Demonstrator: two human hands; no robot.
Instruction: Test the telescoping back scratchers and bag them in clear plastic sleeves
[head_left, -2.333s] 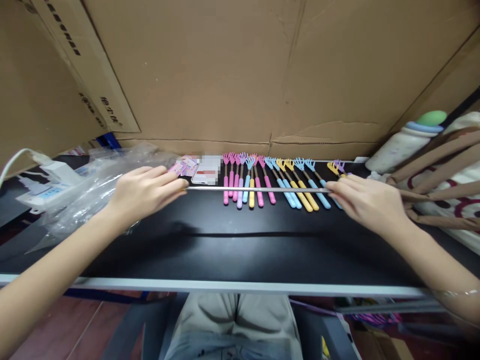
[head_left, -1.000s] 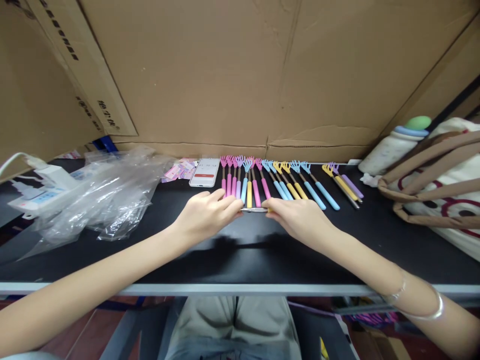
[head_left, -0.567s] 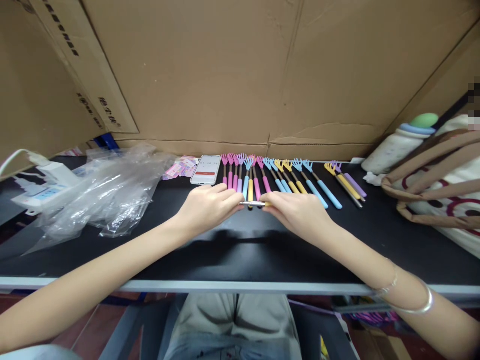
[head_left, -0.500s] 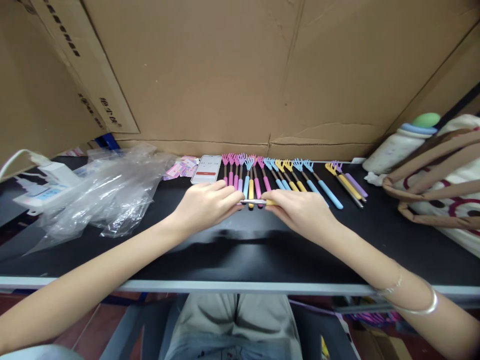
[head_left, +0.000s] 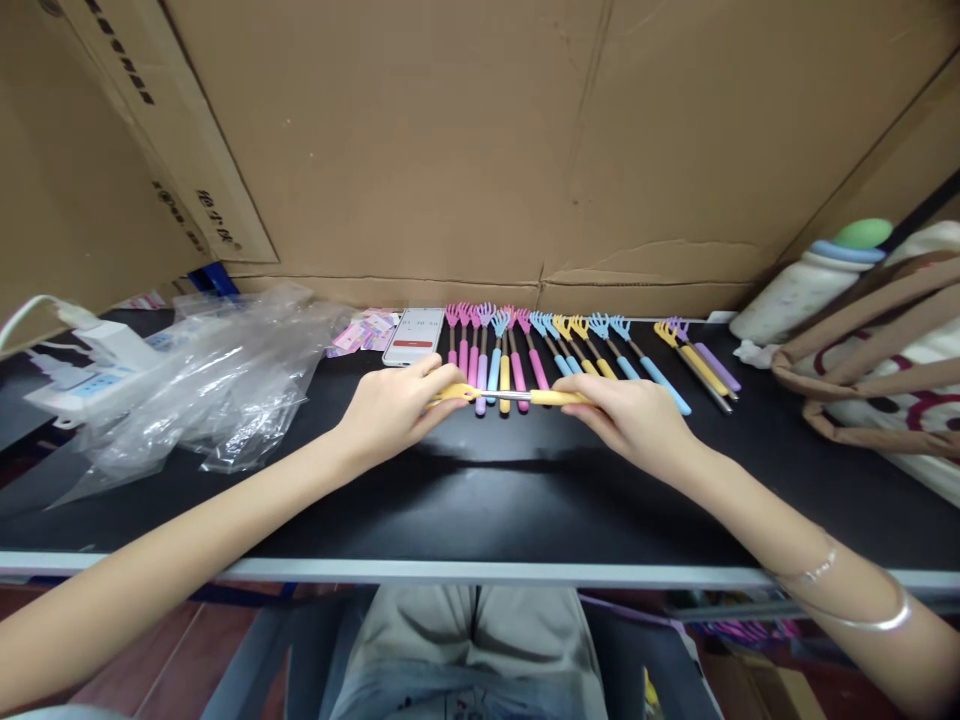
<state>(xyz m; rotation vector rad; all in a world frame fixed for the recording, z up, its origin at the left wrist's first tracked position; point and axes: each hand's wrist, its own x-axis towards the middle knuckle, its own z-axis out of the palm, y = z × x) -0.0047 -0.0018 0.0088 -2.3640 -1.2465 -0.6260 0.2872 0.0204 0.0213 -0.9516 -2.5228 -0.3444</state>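
Observation:
A yellow back scratcher (head_left: 547,397) with a metal shaft is held level above the table, between my two hands. My left hand (head_left: 397,405) is closed round its yellow claw end, and the fingers cover most of the claw. At the other end, my right hand (head_left: 637,410) grips the yellow handle. Behind them lies a row of back scratchers in pink (head_left: 536,365), purple (head_left: 481,390), blue (head_left: 664,385) and yellow, claws pointing away from me. To the right of the row, a few yellow and purple pieces (head_left: 718,367) lie close together.
Crumpled clear plastic bags (head_left: 217,390) and a white power strip (head_left: 82,390) lie on the left. A phone (head_left: 412,335) and pink printed cards (head_left: 364,332) sit behind my left hand. At right stand a bottle (head_left: 795,290) and a bag with brown handles (head_left: 885,380). Cardboard (head_left: 420,150) walls the back.
My hands have moved apart, the right one to the right and the left one slightly left. More of the back scratcher shows between them, including part of its yellow claw end and handle.

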